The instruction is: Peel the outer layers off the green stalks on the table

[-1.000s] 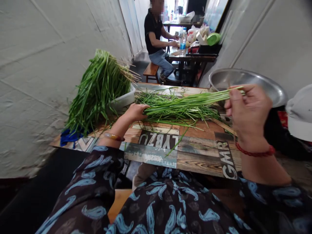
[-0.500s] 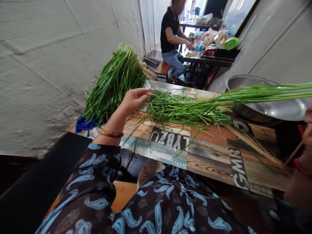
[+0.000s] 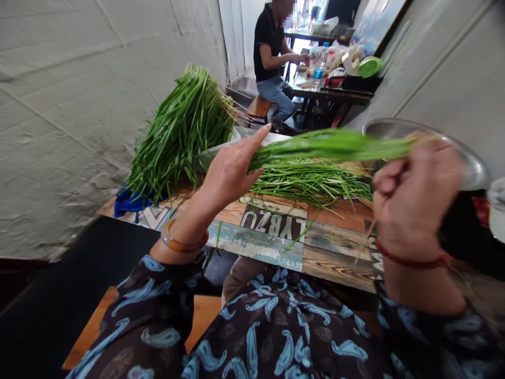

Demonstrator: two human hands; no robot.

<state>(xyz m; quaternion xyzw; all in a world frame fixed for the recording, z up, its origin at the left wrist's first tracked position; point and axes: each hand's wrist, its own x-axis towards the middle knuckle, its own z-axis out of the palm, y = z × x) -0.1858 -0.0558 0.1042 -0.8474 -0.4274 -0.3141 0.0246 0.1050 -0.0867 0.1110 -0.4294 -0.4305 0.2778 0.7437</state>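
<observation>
A bunch of long green chives [image 3: 335, 145] stretches across the view above the table, smeared by motion. My right hand [image 3: 422, 189] is closed around its pale stem end. My left hand [image 3: 234, 166] has its thumb and fingers apart at the leafy end, with the leaf tips in the gap between them; it does not grip them. Beneath the bunch, loose chives [image 3: 315, 181] lie in a tangled pile on the wood-patterned table [image 3: 339, 258]. A thin straw-coloured stalk hangs below my right hand.
A large heap of chives [image 3: 185, 121] stands at the left beside the wall, a blue cloth [image 3: 130, 202] under it. Behind my right hand is a wide metal basin [image 3: 469, 163]. Further back, a person [image 3: 272, 58] sits at another table with a bottle [image 3: 319, 68] and bags.
My right hand has come in from the far right edge, carrying the chives leftward and lifting them off the pile. My left hand has turned and opened at their leafy end.
</observation>
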